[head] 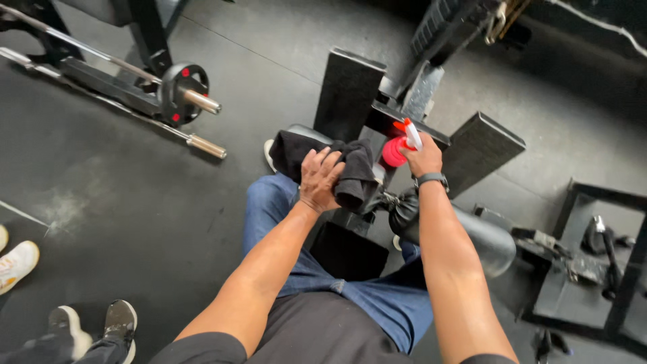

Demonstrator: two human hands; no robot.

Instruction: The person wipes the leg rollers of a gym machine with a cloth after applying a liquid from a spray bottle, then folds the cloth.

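My left hand (319, 179) lies flat on a black cloth (354, 170) and presses it onto a dark padded part of a gym machine (347, 91) in front of me. My right hand (423, 157), with a dark watch at the wrist, grips a red spray bottle (395, 149) with a white and red trigger, held just right of the cloth. My legs in blue jeans (269, 209) straddle the machine's black seat (347, 253).
A barbell with a black plate (180, 93) lies on the dark rubber floor at the upper left. Other people's shoes (94, 327) stand at the lower left. Black metal frames and a padded roller (488, 243) crowd the right side.
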